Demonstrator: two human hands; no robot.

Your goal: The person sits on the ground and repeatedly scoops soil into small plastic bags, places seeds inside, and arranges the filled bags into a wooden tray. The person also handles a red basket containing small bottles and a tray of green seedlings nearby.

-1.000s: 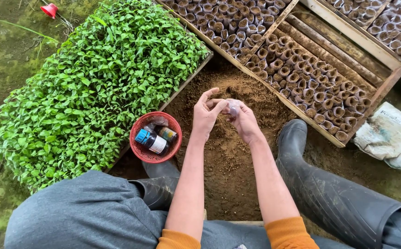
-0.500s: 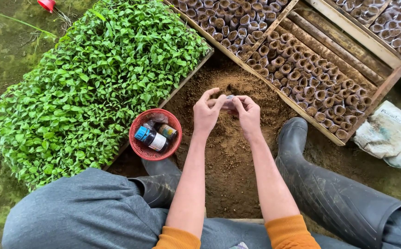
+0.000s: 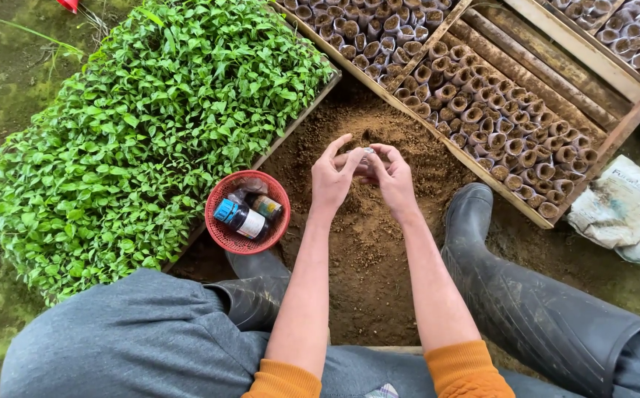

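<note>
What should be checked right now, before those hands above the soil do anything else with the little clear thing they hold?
1. Hold on the small clear bag: ok. The left hand and the right hand both pinch it with their fingers.
2. What the bag contains: cannot tell; it is too small and mostly covered.
3. Loose soil heap under the hands: ok, it lies open between the rubber boots.
4. Filled pots in the wooden frame: ok, they stand upright in rows just beyond the hands.
5. Red basket with bottles: ok, upright beside the left wrist, clear of the hands.
6. Green seedlings: ok, untouched, off to the left.
</note>
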